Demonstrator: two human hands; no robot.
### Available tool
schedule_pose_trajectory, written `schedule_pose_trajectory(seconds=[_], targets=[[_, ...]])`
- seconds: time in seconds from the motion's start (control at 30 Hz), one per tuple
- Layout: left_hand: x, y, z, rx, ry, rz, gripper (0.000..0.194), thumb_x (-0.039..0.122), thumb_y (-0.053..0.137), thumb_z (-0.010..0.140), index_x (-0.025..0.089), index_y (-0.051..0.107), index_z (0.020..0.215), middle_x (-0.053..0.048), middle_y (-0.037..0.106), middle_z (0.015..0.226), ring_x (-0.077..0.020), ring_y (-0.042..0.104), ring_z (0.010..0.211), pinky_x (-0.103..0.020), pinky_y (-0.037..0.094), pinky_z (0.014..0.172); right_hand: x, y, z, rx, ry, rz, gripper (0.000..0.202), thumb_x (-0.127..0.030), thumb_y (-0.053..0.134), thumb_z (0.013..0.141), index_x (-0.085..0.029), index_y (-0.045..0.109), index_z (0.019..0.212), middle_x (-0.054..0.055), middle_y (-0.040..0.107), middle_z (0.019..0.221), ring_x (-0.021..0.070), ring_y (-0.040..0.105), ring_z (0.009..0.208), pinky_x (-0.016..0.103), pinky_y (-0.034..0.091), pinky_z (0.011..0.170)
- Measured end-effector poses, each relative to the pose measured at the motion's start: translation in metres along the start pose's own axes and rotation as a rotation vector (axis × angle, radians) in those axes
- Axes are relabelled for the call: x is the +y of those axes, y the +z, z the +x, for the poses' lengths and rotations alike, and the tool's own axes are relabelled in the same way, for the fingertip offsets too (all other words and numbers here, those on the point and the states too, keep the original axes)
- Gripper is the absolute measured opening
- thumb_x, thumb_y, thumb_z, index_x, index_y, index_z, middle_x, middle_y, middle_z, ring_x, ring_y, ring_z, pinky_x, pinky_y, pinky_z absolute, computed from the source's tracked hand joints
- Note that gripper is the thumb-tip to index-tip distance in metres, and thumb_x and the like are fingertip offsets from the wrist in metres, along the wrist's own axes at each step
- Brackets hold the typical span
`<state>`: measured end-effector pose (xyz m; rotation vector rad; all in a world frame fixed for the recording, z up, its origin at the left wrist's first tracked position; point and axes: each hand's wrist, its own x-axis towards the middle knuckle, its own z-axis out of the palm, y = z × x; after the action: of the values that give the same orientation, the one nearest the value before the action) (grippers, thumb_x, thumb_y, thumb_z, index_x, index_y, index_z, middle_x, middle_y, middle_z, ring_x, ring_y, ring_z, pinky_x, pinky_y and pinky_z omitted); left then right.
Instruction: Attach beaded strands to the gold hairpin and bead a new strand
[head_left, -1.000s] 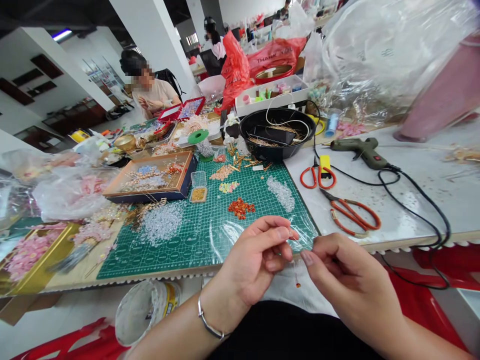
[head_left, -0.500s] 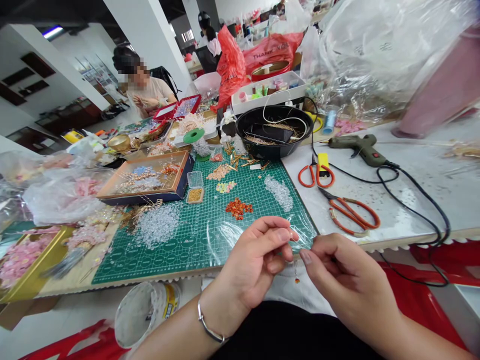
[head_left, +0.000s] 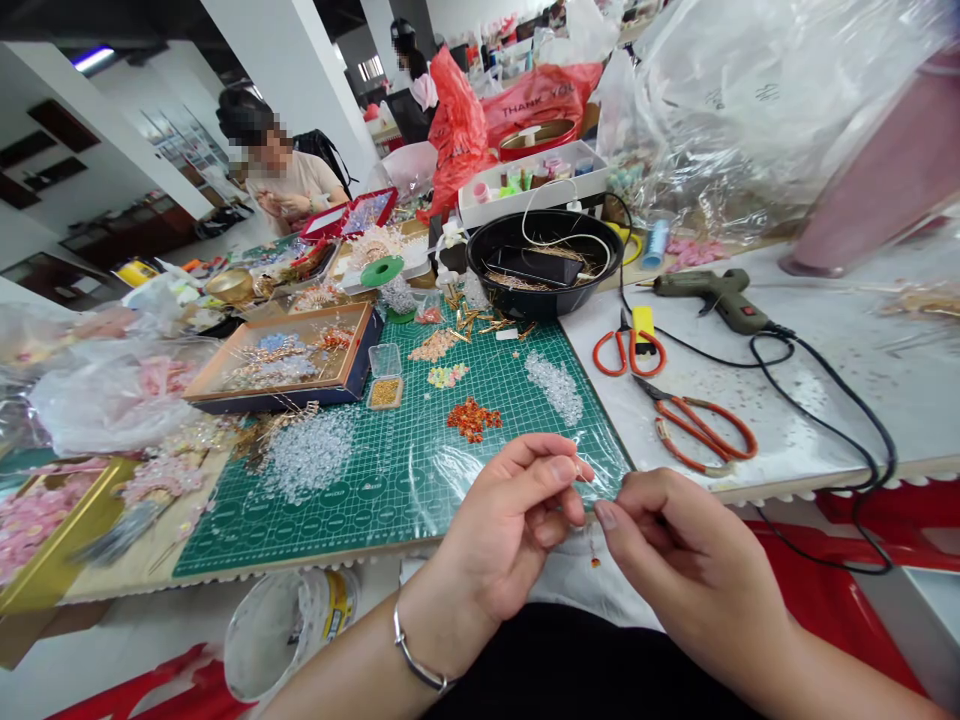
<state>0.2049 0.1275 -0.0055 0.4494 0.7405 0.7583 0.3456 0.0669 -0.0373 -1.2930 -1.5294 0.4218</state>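
My left hand [head_left: 510, 520] is closed in a pinch over the front edge of the green cutting mat [head_left: 405, 450]. A tiny pale bead shows at its fingertips. Close beside it, my right hand [head_left: 690, 570] has thumb and forefinger pressed together; what lies in that pinch is too fine to make out. Below and between the two hands dangles a thin beaded strand ending in a small orange bead [head_left: 595, 562]. Its upper end is hard to trace, though it seems to come from the left fingertips. Just beyond my hands lies a heap of orange beads [head_left: 474, 420].
Clear beads [head_left: 307, 455] are heaped at left, near an open box [head_left: 285, 350] of wired pieces. Orange-handled scissors [head_left: 705, 430] and a glue gun [head_left: 716, 295] with a black cord lie right. Behind stands a black basin [head_left: 544, 290]. A co-worker [head_left: 289, 180] sits across.
The whole view has shifted slightly, with the table things a little further left. Both hands keep nearly the same pinched pose, and the orange bead still dangles between them.
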Motion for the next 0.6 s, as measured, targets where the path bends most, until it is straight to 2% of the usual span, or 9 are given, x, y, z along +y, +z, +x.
schedule_pose_trajectory(seconds=[0.27,0.6], targets=[[-0.0012,0.0000,-0.0003,-0.016,0.009,0.002,0.015,0.012,0.074,0.079,0.013,0.065,0.091,-0.003,0.069,0.080,-0.0020,0.055,0.052,-0.010,0.030,0.040,-0.0019,0.0005,0.0004,-0.001,0.011,0.019,0.018,-0.018,0.058,0.090,-0.024,0.049,0.075,-0.007,0.042,0.056,0.0083,0.038,0.046,0.020,0.033,0.043],[-0.0034,-0.0007,-0.0020,-0.003,0.019,0.014,0.017,0.014,0.077,0.076,0.014,0.066,0.090,-0.002,0.068,0.081,-0.0016,0.052,0.050,-0.011,0.030,0.041,-0.0028,0.0003,-0.0005,0.021,0.036,0.044,0.019,-0.018,0.059,0.088,-0.023,0.049,0.073,-0.006,0.043,0.056,0.0082,0.039,0.046,0.021,0.033,0.042]])
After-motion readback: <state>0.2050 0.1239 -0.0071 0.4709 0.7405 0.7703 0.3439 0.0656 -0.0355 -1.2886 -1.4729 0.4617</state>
